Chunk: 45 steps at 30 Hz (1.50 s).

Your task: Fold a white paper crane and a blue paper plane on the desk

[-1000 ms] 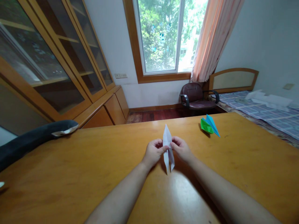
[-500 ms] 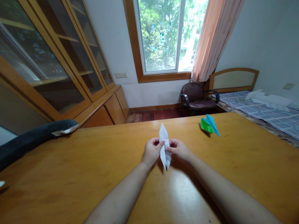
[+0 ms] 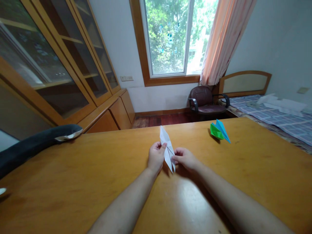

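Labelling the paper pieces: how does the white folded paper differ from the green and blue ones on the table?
The white folded paper is pinched between the left hand and right hand, above the table; the green folded paper and blue folded paper lie untouched on it, farther right. The white one is a long narrow shape, tilted with its far tip leftward; the green one is shorter and stubbier. All three are folded to points.

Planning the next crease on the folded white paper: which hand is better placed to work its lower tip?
Probably the right hand: its fingers pinch the folded white paper low, near the bottom point, while the left hand grips the middle, steadying it above the wooden table.
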{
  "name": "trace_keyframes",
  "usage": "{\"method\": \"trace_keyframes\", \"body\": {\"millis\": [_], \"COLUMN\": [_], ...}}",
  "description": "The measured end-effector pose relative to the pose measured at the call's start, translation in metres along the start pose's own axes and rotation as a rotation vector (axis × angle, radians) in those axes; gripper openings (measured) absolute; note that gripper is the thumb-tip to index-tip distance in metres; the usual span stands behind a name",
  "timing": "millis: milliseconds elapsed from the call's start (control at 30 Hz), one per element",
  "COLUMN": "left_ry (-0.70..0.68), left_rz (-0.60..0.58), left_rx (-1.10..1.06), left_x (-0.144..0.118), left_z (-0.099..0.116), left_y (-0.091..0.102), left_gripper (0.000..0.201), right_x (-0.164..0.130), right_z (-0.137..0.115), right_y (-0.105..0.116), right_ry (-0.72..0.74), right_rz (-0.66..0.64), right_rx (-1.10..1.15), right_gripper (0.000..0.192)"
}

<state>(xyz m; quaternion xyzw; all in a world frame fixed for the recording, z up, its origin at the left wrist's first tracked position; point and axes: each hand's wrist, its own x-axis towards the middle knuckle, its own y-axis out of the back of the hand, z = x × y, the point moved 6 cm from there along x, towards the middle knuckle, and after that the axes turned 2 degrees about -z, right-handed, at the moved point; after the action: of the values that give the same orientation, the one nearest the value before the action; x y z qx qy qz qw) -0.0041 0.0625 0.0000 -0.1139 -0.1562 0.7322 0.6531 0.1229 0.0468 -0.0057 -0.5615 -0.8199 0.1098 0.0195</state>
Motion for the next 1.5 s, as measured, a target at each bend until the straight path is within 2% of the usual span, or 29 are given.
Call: {"method": "trace_keyframes", "body": {"millis": [100,200,300,367,433,500,567,667,733,900,1000,1133,1333,1433,1500], "left_ry": [0.085,0.14,0.154,0.135,0.109,0.078,0.042,0.035,0.052,0.055,0.062,0.02,-0.057,-0.077,-0.066], "left_rz": [-0.126,-0.22,-0.263,-0.25,-0.229,-0.223,-0.223,-0.205,-0.2,-0.222,-0.248,-0.259,-0.22,-0.227,-0.223], "left_rx": [-0.011,-0.018,-0.046,-0.054,-0.049,-0.045,-0.041,-0.02,-0.011,0.011,0.088,0.311,0.605,0.638,0.56], "left_x": [-0.006,-0.01,-0.01,-0.009,-0.008,-0.008,-0.007,-0.007,-0.007,-0.008,-0.008,-0.007,-0.011,-0.013,-0.012], "left_z": [-0.003,-0.004,-0.004,-0.004,-0.003,-0.002,-0.001,0.001,0.001,0.005,0.002,-0.002,0.004,0.008,0.009], "left_y": [-0.011,-0.018,-0.021,-0.02,-0.019,-0.019,-0.019,-0.018,-0.017,-0.019,-0.02,-0.018,-0.015,-0.017,-0.019], "left_gripper": [0.037,0.035,0.036,0.04,0.047,0.051,0.044,0.032,0.032,0.036,0.029,0.015,0.016,0.013,0.014], "right_x": [0.001,0.002,0.002,0.003,0.003,0.004,0.004,0.003,0.003,0.003,0.002,0.002,-0.002,-0.006,-0.007], "right_z": [-0.006,-0.008,-0.009,-0.01,-0.011,-0.012,-0.011,-0.01,-0.01,-0.014,-0.016,-0.012,-0.015,-0.022,-0.025], "right_y": [0.008,0.017,0.021,0.021,0.019,0.017,0.017,0.023,0.027,0.026,0.026,0.025,0.023,0.021,0.021], "right_ry": [0.09,0.12,0.147,0.165,0.181,0.199,0.207,0.212,0.215,0.266,0.31,0.297,0.262,0.271,0.285], "right_rz": [0.117,0.21,0.218,0.198,0.164,0.118,0.095,0.142,0.175,0.145,0.154,0.197,0.245,0.261,0.28], "right_rx": [0.075,0.119,0.154,0.165,0.179,0.199,0.216,0.212,0.188,0.114,-0.011,-0.258,-0.568,-0.684,-0.672], "right_gripper": [0.029,0.033,0.045,0.062,0.069,0.063,0.053,0.043,0.04,0.031,0.022,0.013,0.005,0.003,0.002]}}
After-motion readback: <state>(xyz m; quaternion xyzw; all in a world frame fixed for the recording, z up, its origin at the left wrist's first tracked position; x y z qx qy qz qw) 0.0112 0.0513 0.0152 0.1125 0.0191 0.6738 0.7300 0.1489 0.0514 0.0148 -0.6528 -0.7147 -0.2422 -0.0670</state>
